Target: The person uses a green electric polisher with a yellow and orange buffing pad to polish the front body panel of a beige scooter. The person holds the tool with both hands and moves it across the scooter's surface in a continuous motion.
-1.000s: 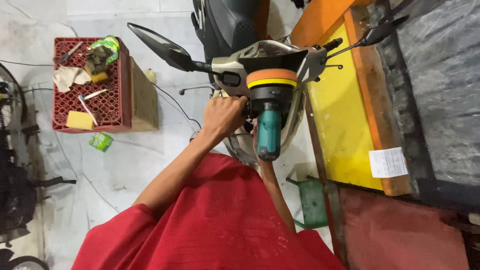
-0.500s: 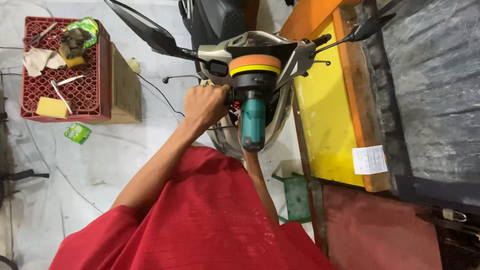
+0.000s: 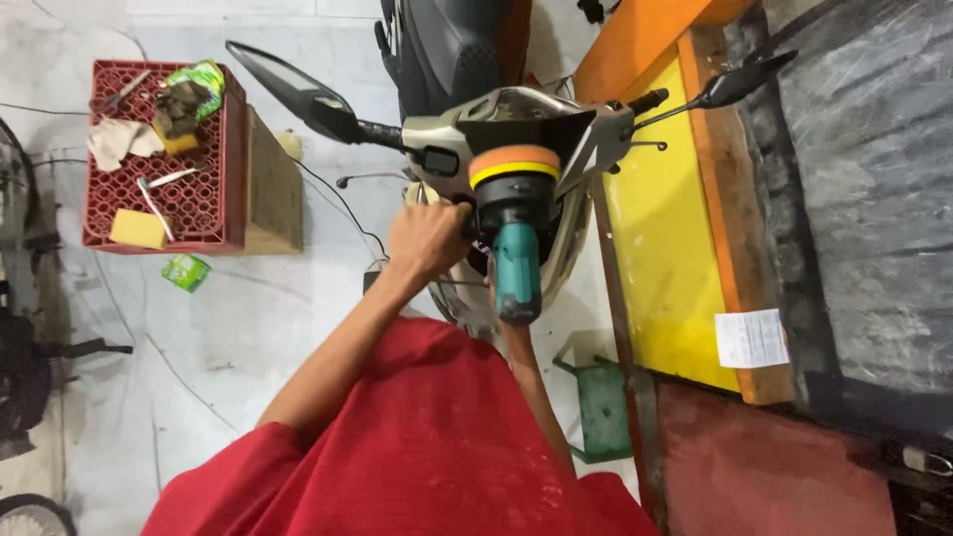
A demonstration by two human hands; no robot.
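Note:
A teal and black polisher (image 3: 516, 268) with an orange and yellow foam pad (image 3: 514, 166) presses against the grey front panel of a scooter (image 3: 586, 149). My left hand (image 3: 427, 238) is closed around the polisher's side handle, just left of the tool's head. My right forearm runs up under the teal body. My right hand (image 3: 490, 286) is mostly hidden behind that body and grips it from below. The scooter's mirrors (image 3: 283, 84) stick out to both sides. My red shirt fills the lower part of the view.
A red plastic crate (image 3: 204, 213) with rags, a yellow sponge and small tools sits on a wooden box at left. A small green stool (image 3: 604, 407) stands by my right side. A yellow and orange bench (image 3: 665, 248) runs along the right. Cables lie on the floor.
The view has shifted a little sideways and back. Both hands keep their hold and the pad stays on the scooter's front panel.

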